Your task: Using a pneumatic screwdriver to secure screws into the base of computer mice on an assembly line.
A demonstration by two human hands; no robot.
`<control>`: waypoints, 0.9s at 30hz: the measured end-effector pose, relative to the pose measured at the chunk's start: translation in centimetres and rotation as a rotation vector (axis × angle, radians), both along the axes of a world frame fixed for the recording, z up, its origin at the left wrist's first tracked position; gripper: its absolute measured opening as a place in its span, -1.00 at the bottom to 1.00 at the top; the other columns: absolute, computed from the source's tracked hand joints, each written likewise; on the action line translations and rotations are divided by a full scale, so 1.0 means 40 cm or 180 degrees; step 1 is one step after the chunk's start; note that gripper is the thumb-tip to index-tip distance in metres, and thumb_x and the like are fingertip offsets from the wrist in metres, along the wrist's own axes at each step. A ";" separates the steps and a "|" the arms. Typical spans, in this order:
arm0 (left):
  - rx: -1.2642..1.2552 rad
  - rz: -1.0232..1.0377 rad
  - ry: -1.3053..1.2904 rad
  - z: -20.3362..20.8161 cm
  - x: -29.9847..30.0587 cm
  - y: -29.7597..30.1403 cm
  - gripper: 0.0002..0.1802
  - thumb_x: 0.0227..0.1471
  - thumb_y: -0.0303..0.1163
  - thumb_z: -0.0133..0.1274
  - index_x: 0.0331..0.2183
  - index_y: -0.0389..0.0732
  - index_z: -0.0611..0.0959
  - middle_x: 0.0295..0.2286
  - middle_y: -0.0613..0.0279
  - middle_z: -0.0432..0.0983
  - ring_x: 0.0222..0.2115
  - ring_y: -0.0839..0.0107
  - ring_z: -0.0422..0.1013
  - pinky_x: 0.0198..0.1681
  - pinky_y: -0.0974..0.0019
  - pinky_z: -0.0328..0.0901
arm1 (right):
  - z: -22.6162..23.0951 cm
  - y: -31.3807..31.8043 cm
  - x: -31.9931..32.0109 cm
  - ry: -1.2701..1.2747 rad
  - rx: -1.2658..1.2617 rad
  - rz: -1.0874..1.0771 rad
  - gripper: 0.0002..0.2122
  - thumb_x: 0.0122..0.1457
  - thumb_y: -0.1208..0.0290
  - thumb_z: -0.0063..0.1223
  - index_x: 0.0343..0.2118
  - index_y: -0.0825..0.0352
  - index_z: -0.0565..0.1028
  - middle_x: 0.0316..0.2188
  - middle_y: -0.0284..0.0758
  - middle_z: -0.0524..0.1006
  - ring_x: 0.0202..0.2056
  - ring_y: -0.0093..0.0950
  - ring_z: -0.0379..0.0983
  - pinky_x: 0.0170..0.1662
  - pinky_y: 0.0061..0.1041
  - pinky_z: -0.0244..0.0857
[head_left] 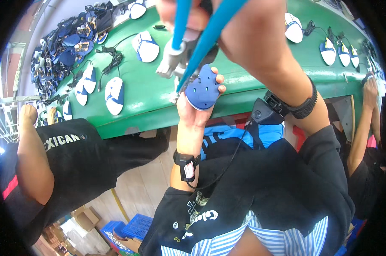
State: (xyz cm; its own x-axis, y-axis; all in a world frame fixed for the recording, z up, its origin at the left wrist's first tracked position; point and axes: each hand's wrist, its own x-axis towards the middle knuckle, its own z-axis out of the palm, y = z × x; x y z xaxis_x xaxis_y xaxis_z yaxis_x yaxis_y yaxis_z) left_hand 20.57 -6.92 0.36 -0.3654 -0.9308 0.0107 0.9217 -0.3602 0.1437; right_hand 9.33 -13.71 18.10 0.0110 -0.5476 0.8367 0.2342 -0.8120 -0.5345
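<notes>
While a green conveyor table point(158, 91) curves past in front of them, a person's left hand point(197, 106) grips a small blue perforated sole piece point(202, 90), thumb and fingers wrapped round its edges, holding it up just over the table's near rim. Right above it, the right hand point(201, 19) is closed on the blue handles of a plier-like tool point(188, 47), whose grey metal head points down and meets the top edge of the piece. Both wrists wear black bands, and a thin black cable runs down from the left one across the person's dark shirt. Beyond the hands, white-and-blue shoe parts point(115, 94) lie spaced along the table with black straps point(112, 62) among them; farther left, a heap of dark blue parts point(62, 49) spills at the table's end. More white-and-blue pieces point(329, 51) sit to the right of the raised forearm, which blocks part of the table. Another person's arm point(30, 158) in a black shirt stands at left, and a third worker's arm point(365, 123) reaches to the table at far right. Below the left elbow, blue plastic crates point(133, 226) rest on the floor beside cardboard boxes point(86, 217); their contents cannot be made out.
</notes>
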 end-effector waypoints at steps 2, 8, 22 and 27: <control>0.0336 0.0020 0.0143 0.003 0.029 0.013 -0.38 0.26 0.06 -0.22 0.05 -0.29 0.45 -0.13 -0.07 0.44 -0.21 0.08 0.40 -0.20 0.05 0.37 | 0.033 0.021 -0.024 -0.0172 0.0073 0.0341 -0.79 0.36 0.38 -0.11 -0.14 0.43 0.48 -0.64 -0.49 0.40 -0.72 -0.74 0.26 -0.66 -0.72 0.15; 0.0613 0.0254 -0.0460 0.029 -0.033 -0.011 -0.42 0.22 0.13 -0.18 0.05 -0.10 0.48 -0.12 -0.02 0.48 -0.13 0.07 0.48 -0.09 -0.10 0.43 | 0.101 0.076 -0.137 -0.0033 -0.0005 -0.0021 -0.79 0.36 0.38 -0.11 -0.15 0.42 0.49 -0.64 -0.48 0.40 -0.72 -0.74 0.27 -0.66 -0.72 0.16; 0.0553 0.0294 0.0098 0.016 0.025 0.005 -0.42 0.26 0.04 -0.14 -0.02 -0.32 0.48 -0.11 -0.21 0.40 -0.13 -0.06 0.35 -0.06 -0.05 0.40 | 0.025 0.041 -0.065 0.0457 0.0443 0.0415 -0.80 0.36 0.45 -0.13 -0.40 0.40 0.44 -0.68 -0.47 0.42 -0.73 -0.75 0.28 -0.65 -0.75 0.15; 0.0718 0.0391 -0.0241 0.019 0.031 0.007 -0.41 0.23 0.04 -0.11 -0.02 -0.32 0.47 -0.13 -0.20 0.41 -0.14 -0.06 0.35 -0.10 0.00 0.41 | -0.018 -0.031 -0.046 0.0320 -0.0580 0.0500 -0.82 0.35 0.41 -0.10 -0.27 0.44 0.46 -0.51 -0.42 0.47 -0.55 -0.71 0.37 -0.50 -0.71 0.26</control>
State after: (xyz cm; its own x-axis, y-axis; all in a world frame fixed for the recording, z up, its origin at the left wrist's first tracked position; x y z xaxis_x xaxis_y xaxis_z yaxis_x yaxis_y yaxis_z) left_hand 21.83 -6.62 1.11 -0.2413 -0.9440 -0.2250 0.9502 -0.2769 0.1427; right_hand 7.50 -14.96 17.38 0.1721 -0.3730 0.9117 0.3182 -0.8548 -0.4098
